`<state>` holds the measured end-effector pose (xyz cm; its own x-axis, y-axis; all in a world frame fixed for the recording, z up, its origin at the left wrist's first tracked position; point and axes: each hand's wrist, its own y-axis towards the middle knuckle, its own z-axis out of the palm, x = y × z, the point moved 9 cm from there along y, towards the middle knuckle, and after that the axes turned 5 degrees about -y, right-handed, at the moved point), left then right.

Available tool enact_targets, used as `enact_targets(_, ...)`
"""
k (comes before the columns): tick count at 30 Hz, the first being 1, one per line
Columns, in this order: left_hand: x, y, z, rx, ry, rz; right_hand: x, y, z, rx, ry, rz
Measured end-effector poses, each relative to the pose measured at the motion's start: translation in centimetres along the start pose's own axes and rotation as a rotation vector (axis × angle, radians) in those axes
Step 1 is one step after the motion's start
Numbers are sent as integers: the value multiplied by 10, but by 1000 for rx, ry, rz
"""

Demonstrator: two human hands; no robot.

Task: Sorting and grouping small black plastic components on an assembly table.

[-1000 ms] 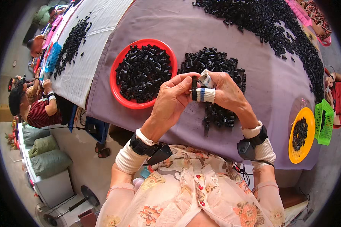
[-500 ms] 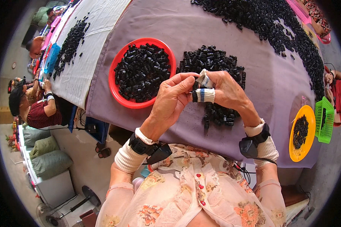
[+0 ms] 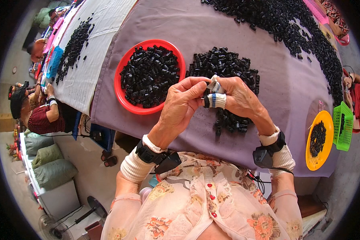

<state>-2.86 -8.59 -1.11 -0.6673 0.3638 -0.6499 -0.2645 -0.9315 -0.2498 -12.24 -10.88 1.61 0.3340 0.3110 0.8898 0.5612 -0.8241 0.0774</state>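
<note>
My left hand [image 3: 180, 105] and my right hand [image 3: 244, 99] meet over the table, fingertips almost touching. Thumb and forefinger of the left are pinched on a small black plastic part, mostly hidden by the fingers. White cloth finger covers [image 3: 217, 100] with blue stripes wrap fingers of the right hand, which are closed against the same spot. Beneath and beyond the hands lies a heap of small black plastic parts [image 3: 224, 60]. To the left, a red basin [image 3: 118, 86] is full of similar glossy black parts.
A yellow plate [image 3: 326, 120] with tiny black bits and a green basket [image 3: 348, 132] stand at the right edge. A larger spread of black parts [image 3: 284, 28] covers the far right. A person in a striped shirt [image 3: 46, 116] works at the white-covered table [image 3: 102, 36] on the left.
Both hands stay almost in place, with only slight shifts of the fingers. At the left, the co-worker's head has moved slightly.
</note>
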Motion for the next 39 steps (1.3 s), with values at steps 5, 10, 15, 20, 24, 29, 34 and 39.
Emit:
enact_targets(5, 1, -1, 0, -24, -1, -14, 4, -1, 0, -4, 18, -26)
enact_targets(10, -3, 0, 7, 5, -45, -8, 9, -3, -9, -35, 142, -31)
enact_targets(15, -1, -2, 5, -3, -71, -26, -2, 0, -4, -15, 162, -5)
enact_targets(20, 0, -3, 5, -23, -59, -43, -7, 2, -1, 4, 105, 35)
enact_targets(24, 1, -3, 5, -32, -66, -49, -7, 3, 1, 1, 106, 57)
enact_targets(29, 3, -2, 2, -22, -62, -49, -7, 3, 1, 4, 90, 66)
enact_targets(34, 1, -3, 4, -34, -67, -47, -8, 2, 2, 9, 92, 75)
enact_targets(39, 3, -2, 4, -18, -52, -34, -7, 1, 3, 14, 125, 66)
